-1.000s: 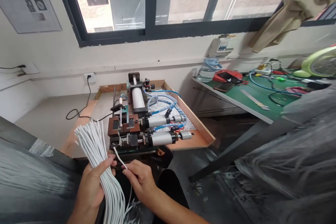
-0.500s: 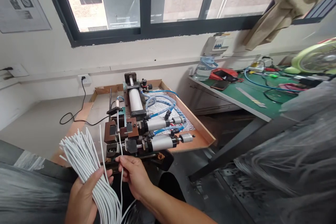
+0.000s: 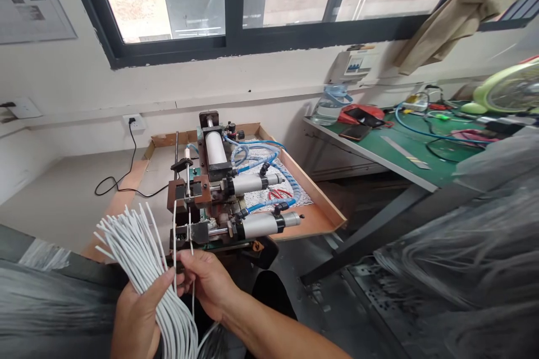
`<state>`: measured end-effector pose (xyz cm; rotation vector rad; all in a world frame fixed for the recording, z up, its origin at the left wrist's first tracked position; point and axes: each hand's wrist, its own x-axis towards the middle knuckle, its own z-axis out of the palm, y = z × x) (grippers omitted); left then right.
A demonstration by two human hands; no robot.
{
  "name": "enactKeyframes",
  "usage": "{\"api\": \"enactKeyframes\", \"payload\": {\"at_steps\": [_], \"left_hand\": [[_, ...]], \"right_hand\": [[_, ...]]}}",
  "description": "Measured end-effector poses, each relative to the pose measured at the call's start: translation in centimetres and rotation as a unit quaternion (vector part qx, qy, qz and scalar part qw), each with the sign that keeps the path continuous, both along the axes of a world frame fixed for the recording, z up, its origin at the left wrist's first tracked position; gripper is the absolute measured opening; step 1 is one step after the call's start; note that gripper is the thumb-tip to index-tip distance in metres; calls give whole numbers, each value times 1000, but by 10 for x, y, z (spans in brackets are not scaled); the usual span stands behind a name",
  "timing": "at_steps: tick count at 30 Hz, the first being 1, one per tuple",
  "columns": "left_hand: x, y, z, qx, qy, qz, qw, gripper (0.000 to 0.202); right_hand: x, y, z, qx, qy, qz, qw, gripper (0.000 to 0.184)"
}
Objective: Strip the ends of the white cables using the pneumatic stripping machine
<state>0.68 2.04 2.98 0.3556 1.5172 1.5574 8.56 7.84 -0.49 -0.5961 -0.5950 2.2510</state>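
My left hand [image 3: 141, 311] is closed round a thick bundle of thin white cables [image 3: 135, 252], their cut ends fanning up and to the left. My right hand [image 3: 210, 283] pinches one white cable [image 3: 193, 291] just in front of a bench machine with silver air cylinders [image 3: 256, 228]. That cable runs up into the machine's front clamp block [image 3: 197, 232]. Behind it, the brown rear jaw block [image 3: 200, 188] stands back with a gap between. A second white cable [image 3: 174, 235] rises apart from the bundle, between my left thumb and right fingertips.
The machine stands in a shallow wooden tray [image 3: 324, 207] with blue air hoses and red-handled pliers [image 3: 280, 193]. On the right, a green table [image 3: 379, 151] carries a water jug [image 3: 330, 106], a steel ruler [image 3: 406, 152] and a green fan [image 3: 511, 92]. Plastic-wrapped material hangs at the right.
The front clamp block has slid left onto the cable. The rear jaw block has moved left and back, opening a gap. A second cable now stands nearer my right fingers.
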Motion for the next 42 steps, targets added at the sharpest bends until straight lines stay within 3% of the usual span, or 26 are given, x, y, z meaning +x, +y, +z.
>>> {"api": "enactKeyframes", "payload": {"at_steps": [4, 8, 13, 20, 26, 32, 42], "left_hand": [[0, -4, -6, 13, -7, -33, 999, 20], [-4, -6, -12, -17, -22, -25, 999, 21], [-6, -4, -13, -38, -29, 35, 998, 29], [-4, -5, -13, -33, 0, 42, 999, 29], [0, -6, -11, -10, -8, -7, 1000, 29], [-4, -9, -19, -22, -34, 0, 999, 27], [5, -8, -11, -41, -8, 68, 997, 27]], "right_hand": [[5, -8, 5, 52, -66, -70, 994, 22], [12, -15, -3, 96, -91, -117, 984, 20], [16, -14, -8, 67, -99, -108, 987, 19], [15, -6, -6, 21, -82, -102, 991, 17], [7, -3, 0, 39, -50, 16, 998, 24], [14, -13, -2, 77, -89, -98, 988, 23], [17, -9, -2, 42, -96, -86, 991, 19]]}}
